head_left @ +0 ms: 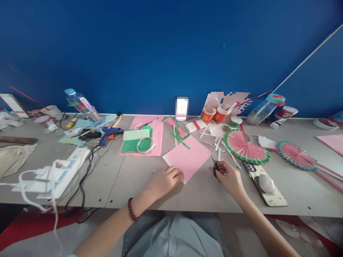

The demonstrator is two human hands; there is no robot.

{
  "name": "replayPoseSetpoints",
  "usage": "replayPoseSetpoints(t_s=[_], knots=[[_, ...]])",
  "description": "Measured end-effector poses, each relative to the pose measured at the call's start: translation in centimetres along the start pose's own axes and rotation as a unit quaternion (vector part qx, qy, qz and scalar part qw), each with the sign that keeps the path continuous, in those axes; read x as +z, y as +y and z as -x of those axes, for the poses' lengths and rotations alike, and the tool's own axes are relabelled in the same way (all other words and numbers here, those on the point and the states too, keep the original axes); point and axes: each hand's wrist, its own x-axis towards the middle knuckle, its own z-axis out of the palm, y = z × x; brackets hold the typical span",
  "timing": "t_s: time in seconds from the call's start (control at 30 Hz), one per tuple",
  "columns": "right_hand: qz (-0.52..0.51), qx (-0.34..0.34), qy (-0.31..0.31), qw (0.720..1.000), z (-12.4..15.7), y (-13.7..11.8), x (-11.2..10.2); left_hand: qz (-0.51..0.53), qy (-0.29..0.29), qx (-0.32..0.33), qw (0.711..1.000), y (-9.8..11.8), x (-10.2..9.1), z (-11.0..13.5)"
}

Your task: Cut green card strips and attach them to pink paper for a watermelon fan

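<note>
left hand (164, 180) has its grip spread flat on the pink paper sheet (189, 157), pinning it to the desk (128, 178); right hand (229, 176) pinches small scissors (214, 165) just beside it.

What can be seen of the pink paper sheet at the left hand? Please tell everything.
The pink paper sheet is a rectangle of thin, matte paper with a pale strip along its lower-left edge. It lies flat, turned diagonally, on the grey table. The left hand touches its near corner; a green strip lies over its far edge.
</note>
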Motion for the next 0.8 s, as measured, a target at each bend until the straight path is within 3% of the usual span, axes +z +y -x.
replayPoseSetpoints(t_s=[0.27,0.4,0.63,0.8], knots=[[-0.018,0.012,0.036,0.999,-0.8,0.7,-0.3,0.033,-0.015,0.102,0.994,4.7,1.8,0.1],[-0.031,-0.002,0.043,0.999,-0.9,0.5,-0.3,0.038,0.017,0.141,0.989,6.1,2.5,0.4],[-0.075,0.018,0.034,0.996,-0.3,-0.1,-0.6,0.003,0.069,-0.038,0.997,7.1,3.0,2.0],[-0.103,0.040,0.019,0.994,0.0,0.2,-0.7,-0.023,0.091,0.087,0.992,8.1,3.2,3.1]])
